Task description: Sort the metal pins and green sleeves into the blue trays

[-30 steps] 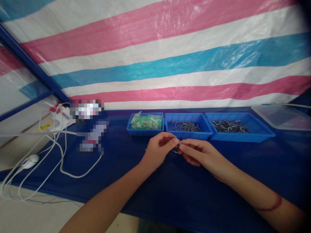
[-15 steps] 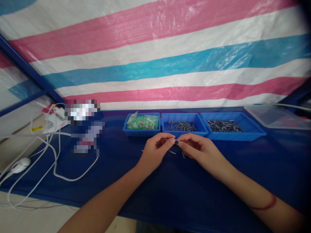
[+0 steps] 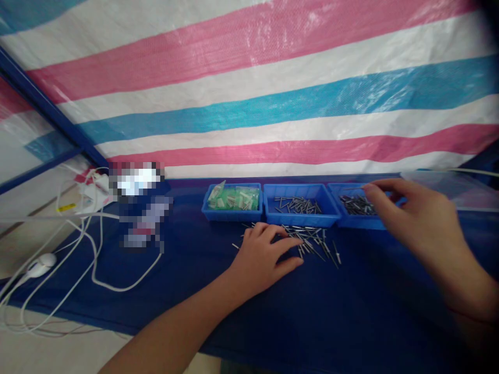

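Note:
My left hand is low over the table, its fingers apart, touching or just above a loose pile of thin metal blind rivets. The hand covers the left part of that pile. Over the right blue bin is my right hand, thumb and index finger brought together at the tips. Whether something small is between them I cannot make out. Short dark metal pieces lie in that bin, partly hidden by the hand. The middle blue bin holds more rivets.
A left blue bin contains green-backed plastic packets. A clear plastic lid lies behind my right hand. White cables and a white mouse-like device lie at left. Striped sheeting hangs behind the table.
My hands were together in front of the middle bin, fingers on small metal pieces. They have separated: the right moved to the right bin, the left opened over the rivets, which now show spread out.

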`<state>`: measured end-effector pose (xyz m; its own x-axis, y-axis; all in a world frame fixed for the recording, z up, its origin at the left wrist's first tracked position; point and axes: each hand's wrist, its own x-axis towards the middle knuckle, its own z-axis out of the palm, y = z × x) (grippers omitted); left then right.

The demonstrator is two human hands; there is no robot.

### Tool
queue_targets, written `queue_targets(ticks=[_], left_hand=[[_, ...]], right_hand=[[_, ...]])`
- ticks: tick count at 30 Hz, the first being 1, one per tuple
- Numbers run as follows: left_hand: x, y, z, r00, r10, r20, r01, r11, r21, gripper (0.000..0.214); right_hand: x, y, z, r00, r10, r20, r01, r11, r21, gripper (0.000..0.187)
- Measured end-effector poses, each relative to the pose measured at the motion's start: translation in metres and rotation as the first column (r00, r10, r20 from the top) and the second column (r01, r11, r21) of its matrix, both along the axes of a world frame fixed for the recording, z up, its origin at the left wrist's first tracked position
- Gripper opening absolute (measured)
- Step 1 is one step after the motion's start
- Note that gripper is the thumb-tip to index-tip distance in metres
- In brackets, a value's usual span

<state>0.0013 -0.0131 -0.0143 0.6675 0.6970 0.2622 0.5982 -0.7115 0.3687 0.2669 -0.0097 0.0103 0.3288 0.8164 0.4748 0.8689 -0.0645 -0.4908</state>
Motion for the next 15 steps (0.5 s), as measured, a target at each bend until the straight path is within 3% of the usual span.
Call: queue_targets(ticks=[3,7,11,15], left_hand=[[0.0,-0.001,-0.002,0.993,-0.091,-0.077,0.096,0.993,0.066,0.037],[0.004,-0.002,-0.007,0.981,-0.151,-0.124,0.164,0.981,0.106,0.03],[0.006,0.0,-0.011,0.983,-0.124,-0.138,0.141,0.983,0.121,0.024],[0.005,0.002,-0.01,0.983,-0.101,-0.156,0.12,0.986,0.116,0.021]], right_hand=[[0.014,0.007,-0.001,0.988,-0.01,0.157,0.013,1.0,-0.019,0.03],[-0.002,0.003,-0.002,0.975,0.119,0.186,-0.134,0.988,0.073,0.03],[-0.028,-0.006,-0.003,0.941,0.28,0.19,-0.302,0.948,0.098,0.025],[-0.041,-0.01,-0.007,0.919,0.352,0.178,-0.375,0.92,0.115,0.028]])
